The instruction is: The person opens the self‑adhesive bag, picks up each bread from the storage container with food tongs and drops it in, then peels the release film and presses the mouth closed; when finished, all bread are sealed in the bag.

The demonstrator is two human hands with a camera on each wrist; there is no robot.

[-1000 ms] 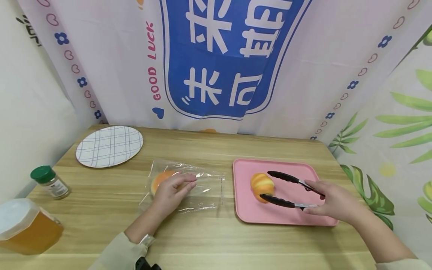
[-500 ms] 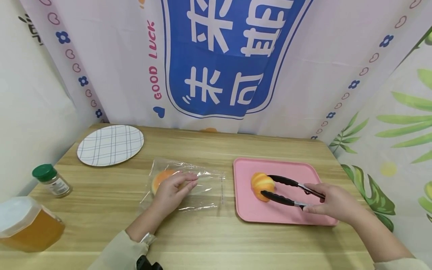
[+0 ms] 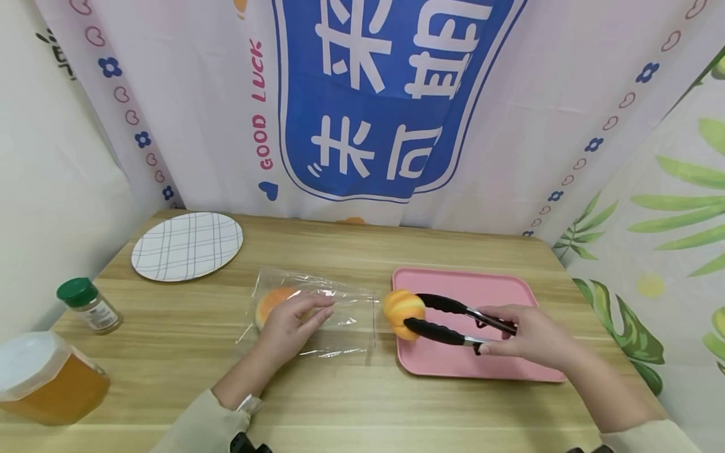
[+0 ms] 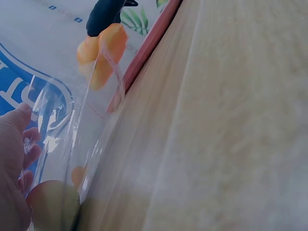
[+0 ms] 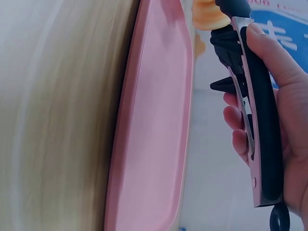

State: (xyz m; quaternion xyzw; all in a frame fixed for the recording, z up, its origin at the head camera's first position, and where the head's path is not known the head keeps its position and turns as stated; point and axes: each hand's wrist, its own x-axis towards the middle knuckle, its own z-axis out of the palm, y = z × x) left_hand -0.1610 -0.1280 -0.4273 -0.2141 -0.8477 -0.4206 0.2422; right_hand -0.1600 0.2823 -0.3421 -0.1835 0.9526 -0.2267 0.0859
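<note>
My right hand [image 3: 523, 333] grips black-tipped metal tongs [image 5: 264, 110]. The tongs' tips pinch a striped orange-yellow croissant [image 3: 403, 309], lifted over the pink tray's [image 3: 476, 362] left rim. Left of the tray lies a clear plastic bag [image 3: 348, 327], its mouth facing the croissant. My left hand [image 3: 291, 324] is over the bag, thumb and fingers pinching its film. Inside the bag, a round orange-topped bun [image 3: 274, 302] is partly hidden by that hand. In the left wrist view the bag's film [image 4: 89, 110] stands raised, overlapping the croissant [image 4: 103, 55].
At the back left lies a checked oval plate [image 3: 187, 245]. A green-capped spice jar [image 3: 93, 308] and a white-lidded tub of amber contents [image 3: 53, 384] stand along the left side. A printed curtain [image 3: 215, 126] hangs behind the wooden table [image 3: 340, 402].
The tongs have closed on the croissant, and my right hand has carried it up and left, from the tray's middle to its left rim. My left hand stays at the bag.
</note>
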